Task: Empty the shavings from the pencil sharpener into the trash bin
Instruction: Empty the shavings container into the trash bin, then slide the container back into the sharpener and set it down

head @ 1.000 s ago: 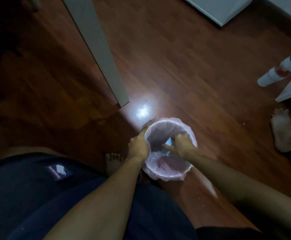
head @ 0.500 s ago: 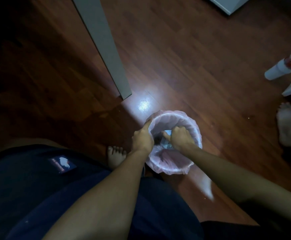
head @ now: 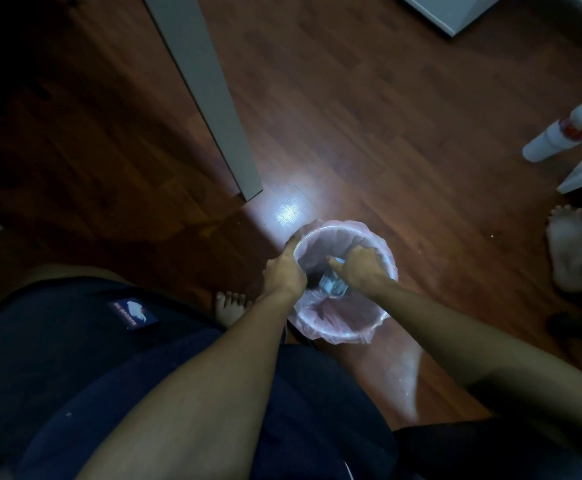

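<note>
A small round trash bin [head: 369, 332] lined with a thin pink plastic bag stands on the dark wooden floor right in front of me. My left hand [head: 284, 273] grips the bin's left rim, with its index finger stretched along the edge. My right hand [head: 360, 266] is inside the bin's mouth and holds a small clear, bluish pencil sharpener [head: 332, 287] over the liner. The sharpener is partly hidden by my fingers, and the dim light keeps any shavings from showing.
A grey table leg [head: 209, 95] meets the floor just behind and left of the bin. My bare foot [head: 230, 306] is left of the bin. Another person's bare foot [head: 573, 252] is at the right edge, below a white cylinder [head: 566, 131] and a pale furniture corner.
The right hand has shifted slightly inside the bin and the sharpener now shows more clearly below its fingers. The left hand keeps its grip on the rim.
</note>
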`<state>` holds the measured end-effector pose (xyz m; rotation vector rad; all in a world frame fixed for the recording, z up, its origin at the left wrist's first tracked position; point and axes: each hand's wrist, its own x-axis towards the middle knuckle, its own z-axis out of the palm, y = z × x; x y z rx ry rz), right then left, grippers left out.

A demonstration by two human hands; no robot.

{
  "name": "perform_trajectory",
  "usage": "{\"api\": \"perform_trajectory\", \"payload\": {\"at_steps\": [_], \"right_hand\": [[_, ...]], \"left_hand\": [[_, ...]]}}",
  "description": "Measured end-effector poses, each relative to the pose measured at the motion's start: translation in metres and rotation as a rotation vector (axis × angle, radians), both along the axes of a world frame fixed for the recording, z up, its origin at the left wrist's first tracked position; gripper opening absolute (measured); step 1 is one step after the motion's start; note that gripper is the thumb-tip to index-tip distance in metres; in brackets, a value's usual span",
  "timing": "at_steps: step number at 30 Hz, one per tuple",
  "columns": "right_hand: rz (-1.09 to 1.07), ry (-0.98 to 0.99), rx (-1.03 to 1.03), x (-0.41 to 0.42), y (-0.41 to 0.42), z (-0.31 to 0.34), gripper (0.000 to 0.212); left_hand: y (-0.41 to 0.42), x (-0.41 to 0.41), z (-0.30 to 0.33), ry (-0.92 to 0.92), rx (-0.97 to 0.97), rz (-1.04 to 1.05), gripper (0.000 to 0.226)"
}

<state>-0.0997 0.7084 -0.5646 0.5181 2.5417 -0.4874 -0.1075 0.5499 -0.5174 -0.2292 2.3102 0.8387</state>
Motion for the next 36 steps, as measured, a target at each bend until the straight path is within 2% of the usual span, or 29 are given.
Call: {"api": "perform_trajectory", "payload": {"at_steps": [5,8,13,17,22,27,32,36], "right_hand": [[0.077,-0.058,0.046,-0.011,0.01,0.035,0.059],[0.014,-0.043,0.042,-0.016,0.012,0.064,0.071],[-0.084,-0.03,-0.107,-0.029,0.005,0.127,0.061],[-0.125,0.065,-0.159,-0.049,-0.007,0.186,0.06],[-0.102,0.263,-0.155,-0.066,-0.028,0.274,0.074],[-0.078,0.46,-0.2,-0.069,-0.051,0.376,0.066],[-0.084,0.612,-0.44,-0.077,-0.093,0.469,0.066],[-0.044,0.644,-0.599,-0.082,-0.134,0.521,0.06]], "left_hand": [[-0.002,-0.004,0.007,-0.023,-0.033,0.001,0.057],[-0.003,-0.014,0.023,-0.028,-0.063,-0.049,0.045],[-0.003,-0.032,0.072,0.056,-0.067,-0.12,0.046],[-0.008,-0.05,0.125,0.168,-0.077,-0.129,0.041],[-0.025,-0.068,0.209,0.348,-0.083,-0.126,0.039],[-0.053,-0.071,0.3,0.495,-0.079,-0.106,0.041],[-0.104,-0.056,0.403,0.773,-0.147,-0.117,0.035],[-0.146,-0.045,0.46,0.844,-0.129,-0.048,0.032]]}}
